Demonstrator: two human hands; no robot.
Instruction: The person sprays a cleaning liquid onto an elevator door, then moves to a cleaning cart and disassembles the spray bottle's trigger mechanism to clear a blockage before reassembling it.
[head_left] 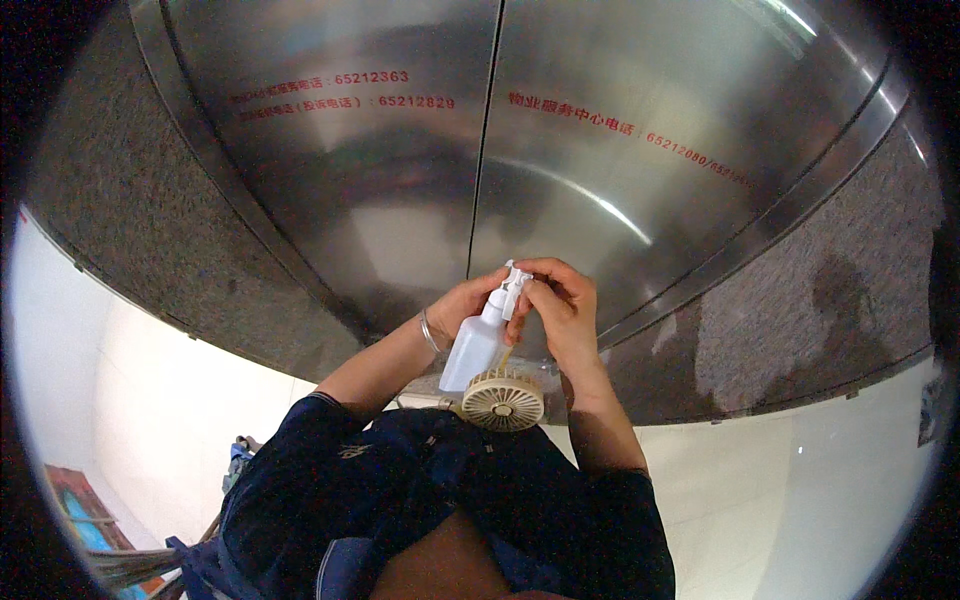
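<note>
Item: white spray bottle, upright before closed steel elevator doors, body in closed left hand grip, right hand fingers pinching its nozzle head; small beige fan hanging just below; doors apparently unsprayed, no mist visible.

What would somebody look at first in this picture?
Probably the two hands in the middle: the left hand holds a white spray bottle while the right hand pinches its nozzle. Just under them hangs a small beige fan. Behind everything, big shiny metal lift doors fill the top of the picture.
</note>
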